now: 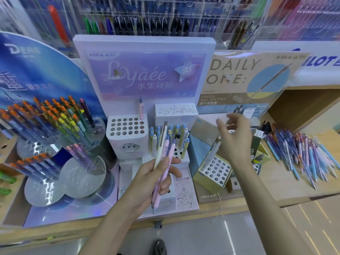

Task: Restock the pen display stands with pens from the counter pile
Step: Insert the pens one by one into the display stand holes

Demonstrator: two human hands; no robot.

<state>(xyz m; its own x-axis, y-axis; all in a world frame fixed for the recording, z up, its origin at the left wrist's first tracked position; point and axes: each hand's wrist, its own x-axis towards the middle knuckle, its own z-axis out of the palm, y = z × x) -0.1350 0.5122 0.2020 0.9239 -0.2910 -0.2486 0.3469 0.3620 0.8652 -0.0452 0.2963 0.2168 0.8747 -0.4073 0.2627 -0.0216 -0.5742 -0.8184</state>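
Closest to you, your left hand is wrapped around a small bunch of pens. Your fingers curl over the front and pinch the pens against your palm. You hold a cream pen and some pink ones. Their long way runs from about 7 o'clock up to 1 o'clock. The clicker ends point up and away from you, and the tips poke out under your hand, toward the counter edge.

Your grip is near the middle of the pens, so the bunch could fan out. If you loosen your fingers to pull one free, I think another pen may slide down and drop to the floor.

A bit farther, at 3 o'clock from the bunch, sits the yellow hole box. One pale pen leans in it, and most holes are empty. Your right hand floats above it with fingers spread wide and nothing in it. It looks blurry. A fast swing there could knock the leaning pen.

Past your left hand stands the white hole block, with only one pink pen standing straight up at its back corner.

Far off at 3 o'clock lies the counter pile of pens, fanned out flat.
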